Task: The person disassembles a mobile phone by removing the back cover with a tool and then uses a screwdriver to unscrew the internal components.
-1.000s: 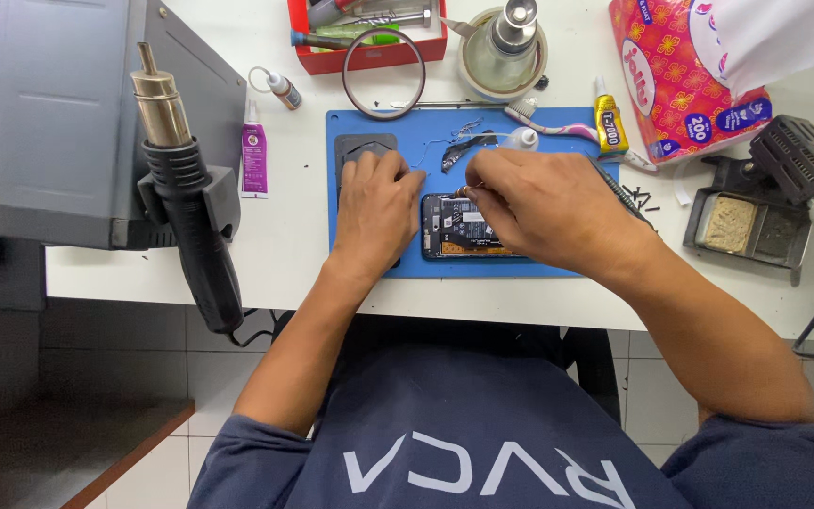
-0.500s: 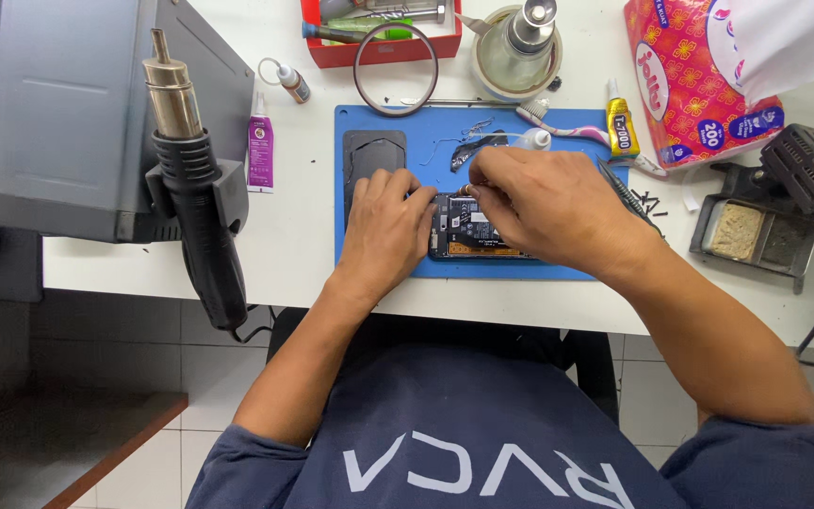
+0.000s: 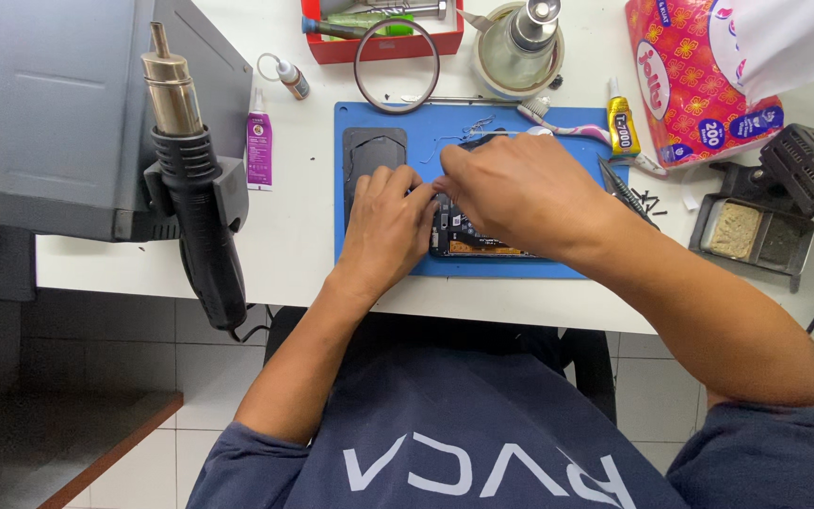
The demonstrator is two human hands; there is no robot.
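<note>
Both hands work over an opened phone [image 3: 468,240] lying on a blue work mat [image 3: 558,269] on the white table [image 3: 294,245]. The left hand [image 3: 383,226] rests palm down on the left end of the phone, fingers curled and pressing on it, so that it steadies the device. The right hand [image 3: 515,193] covers the upper middle of the phone with the fingers bent toward the left hand; the fingertips of the two hands nearly meet, and whether the right hand pinches a tool or a part cannot be told, since its own back hides the fingertips. Only the lower edge of the phone shows below the right hand, with exposed circuitry and an orange strip. Just beyond the left hand's fingers lies a dark back cover [image 3: 372,155], flat on the mat. Farther from the right hand, past its knuckles, lie a toothbrush [image 3: 558,127] and a yellow glue tube [image 3: 622,127]. To the right of the right forearm stands a tray with a sponge [image 3: 751,234], next to a black soldering tool holder [image 3: 807,170]. Well to the left of the left hand, a black hot-air gun [image 3: 195,188] hangs in its cradle on a grey station [image 3: 58,113], with a small purple tube [image 3: 259,146] beside it.
</note>
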